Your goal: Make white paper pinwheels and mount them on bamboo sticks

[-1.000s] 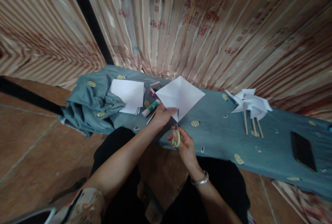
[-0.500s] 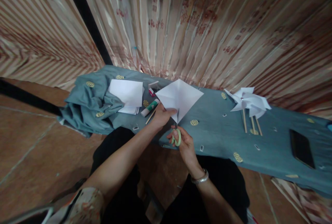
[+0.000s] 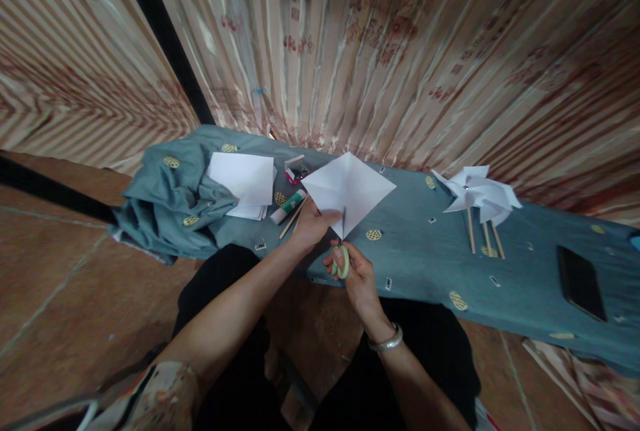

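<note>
A creased square of white paper (image 3: 363, 184) is held up with one corner pointing toward me. My left hand (image 3: 315, 223) pinches its left edge, thumb on top and the other fingers underneath. In my right hand (image 3: 356, 270) are scissors (image 3: 341, 263) with light green handles, my fingers through the loops. The scissor blades reach into the paper's near corner, along its crease. Just left of my left hand lie a green and white glue stick (image 3: 289, 208) and thin wooden sticks (image 3: 291, 221), partly covered by the hand.
On the cloth-covered bench (image 3: 410, 258), a stack of white paper (image 3: 241, 181) lies left, beside a small open red and white box (image 3: 297, 171). White paper pinwheels (image 3: 480, 194) on sticks and a black phone (image 3: 581, 283) lie right. A curtain (image 3: 320, 51) hangs behind.
The paper has shifted very slightly to the right and opened a little wider. Both hands keep nearly the same place, with the scissors still at the paper's near corner.
</note>
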`<state>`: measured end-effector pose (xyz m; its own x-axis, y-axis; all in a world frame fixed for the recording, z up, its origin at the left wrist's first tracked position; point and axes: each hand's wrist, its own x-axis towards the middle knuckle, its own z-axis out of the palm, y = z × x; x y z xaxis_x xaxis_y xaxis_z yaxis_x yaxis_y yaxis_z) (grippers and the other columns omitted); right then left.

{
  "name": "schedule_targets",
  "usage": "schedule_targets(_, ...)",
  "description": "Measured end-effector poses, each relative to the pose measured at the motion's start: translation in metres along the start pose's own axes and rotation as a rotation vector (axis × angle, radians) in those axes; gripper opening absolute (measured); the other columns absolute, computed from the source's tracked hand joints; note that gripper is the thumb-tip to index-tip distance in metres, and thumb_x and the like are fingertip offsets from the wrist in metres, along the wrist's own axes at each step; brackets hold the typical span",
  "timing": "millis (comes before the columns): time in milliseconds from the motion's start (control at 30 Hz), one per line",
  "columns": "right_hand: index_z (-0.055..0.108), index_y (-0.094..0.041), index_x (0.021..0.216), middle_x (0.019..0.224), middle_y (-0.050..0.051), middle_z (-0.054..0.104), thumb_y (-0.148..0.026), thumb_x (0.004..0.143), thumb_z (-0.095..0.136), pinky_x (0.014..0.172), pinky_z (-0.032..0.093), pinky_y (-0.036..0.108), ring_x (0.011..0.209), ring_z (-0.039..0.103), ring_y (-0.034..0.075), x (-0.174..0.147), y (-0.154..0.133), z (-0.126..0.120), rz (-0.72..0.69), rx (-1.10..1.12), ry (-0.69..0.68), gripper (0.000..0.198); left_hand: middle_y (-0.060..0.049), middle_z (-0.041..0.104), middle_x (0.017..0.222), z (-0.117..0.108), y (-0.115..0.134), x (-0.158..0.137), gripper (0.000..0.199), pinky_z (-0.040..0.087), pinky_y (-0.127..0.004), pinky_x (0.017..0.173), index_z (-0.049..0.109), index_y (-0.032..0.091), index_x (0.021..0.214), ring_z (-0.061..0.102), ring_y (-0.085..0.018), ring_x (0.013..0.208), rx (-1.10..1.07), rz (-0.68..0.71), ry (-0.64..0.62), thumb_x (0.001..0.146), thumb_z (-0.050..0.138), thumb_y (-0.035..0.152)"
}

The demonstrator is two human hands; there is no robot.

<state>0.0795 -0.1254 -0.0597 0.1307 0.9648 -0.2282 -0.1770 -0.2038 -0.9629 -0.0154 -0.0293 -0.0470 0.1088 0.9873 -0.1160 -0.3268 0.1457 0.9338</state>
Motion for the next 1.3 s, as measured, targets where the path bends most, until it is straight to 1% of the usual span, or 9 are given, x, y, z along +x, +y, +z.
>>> schedule_targets(233, 0.063, -0.019, 0.095, 0.062, -0.001, 0.066, -0.057, 0.07, 0.07, 0.046, 0.04, 0.024, 0.052, 0.058, 0.013, 0.0006, 0.0031, 0.0004, 0.008, 0.015, 0.011, 0.046, 0.002, 0.061, 0.063, 0.0001, -0.0037, 0.0014, 0.021, 0.041, -0.025, 0.058, 0.061, 0.016, 0.069, 0.053, -0.014, 0.06, 0.001, -0.005, 0.015, 0.053, 0.073, 0.022)
schedule_targets(433, 0.063, -0.019, 0.095, 0.063, -0.001, 0.066, -0.054, 0.071, 0.072, 0.049, 0.043, 0.025, 0.053, 0.058, 0.013, -0.0007, 0.0025, -0.0004, 0.012, 0.0, 0.0, 0.043, -0.003, 0.068, 0.075, 0.0029, 0.0014, 0.0034, 0.028, 0.045, -0.027, 0.066, 0.065, 0.014, 0.073, 0.058, -0.015, 0.068, -0.092, -0.012, 0.051, 0.053, 0.078, 0.029)
schedule_targets(567, 0.063, -0.019, 0.094, 0.065, -0.001, 0.067, -0.054, 0.073, 0.069, 0.048, 0.042, 0.024, 0.054, 0.058, 0.012, -0.0017, 0.0036, -0.0011, 0.003, -0.013, -0.025, 0.041, -0.002, 0.066, 0.067, 0.0017, 0.0028, 0.0056, 0.028, 0.045, -0.028, 0.064, 0.064, 0.014, 0.069, 0.055, -0.014, 0.061, -0.119, -0.046, 0.098, 0.051, 0.078, 0.03)
schedule_targets(667, 0.062, -0.019, 0.092, 0.064, -0.001, 0.067, -0.056, 0.072, 0.07, 0.048, 0.042, 0.024, 0.052, 0.057, 0.012, -0.0019, 0.0029, -0.0009, 0.012, -0.024, -0.031, 0.043, -0.001, 0.065, 0.064, 0.0007, 0.0023, 0.0062, 0.027, 0.044, -0.027, 0.06, 0.064, 0.014, 0.068, 0.054, -0.013, 0.058, -0.1, -0.053, 0.124, 0.05, 0.077, 0.028)
schedule_targets(767, 0.062, -0.02, 0.093, 0.064, -0.001, 0.067, -0.058, 0.072, 0.069, 0.048, 0.042, 0.024, 0.052, 0.057, 0.012, -0.0024, 0.0009, -0.0005, 0.005, -0.025, -0.027, 0.044, 0.0, 0.065, 0.064, 0.0008, 0.0026, 0.0052, 0.026, 0.043, -0.026, 0.059, 0.064, 0.014, 0.07, 0.053, -0.013, 0.057, -0.082, -0.05, 0.113, 0.051, 0.076, 0.027)
schedule_targets(967, 0.063, -0.02, 0.088, 0.067, 0.0, 0.067, -0.058, 0.079, 0.063, 0.05, 0.041, 0.024, 0.056, 0.057, 0.012, -0.0038, -0.0046, -0.0018, -0.04, -0.083, -0.034, 0.038, 0.001, 0.062, 0.064, 0.0026, 0.0012, 0.0, 0.022, 0.041, -0.025, 0.057, 0.062, 0.015, 0.072, 0.052, -0.013, 0.058, -0.016, -0.021, 0.069, 0.055, 0.072, 0.025)
schedule_targets(1133, 0.061, -0.021, 0.083, 0.067, -0.001, 0.067, -0.059, 0.077, 0.064, 0.049, 0.04, 0.024, 0.054, 0.055, 0.012, -0.003, -0.0054, -0.0033, -0.048, -0.083, -0.019, 0.038, 0.001, 0.062, 0.067, 0.0042, -0.0029, -0.0016, 0.025, 0.041, -0.025, 0.057, 0.062, 0.016, 0.074, 0.052, -0.013, 0.058, -0.018, 0.015, 0.064, 0.054, 0.073, 0.025)
schedule_targets(1300, 0.059, -0.021, 0.078, 0.065, -0.001, 0.066, -0.058, 0.076, 0.065, 0.049, 0.04, 0.024, 0.054, 0.055, 0.012, -0.0022, -0.0011, -0.0043, -0.04, -0.064, -0.012, 0.037, 0.002, 0.062, 0.067, 0.0047, -0.0044, -0.0014, 0.025, 0.041, -0.025, 0.057, 0.061, 0.016, 0.075, 0.053, -0.013, 0.058, -0.019, 0.019, 0.075, 0.054, 0.073, 0.025)
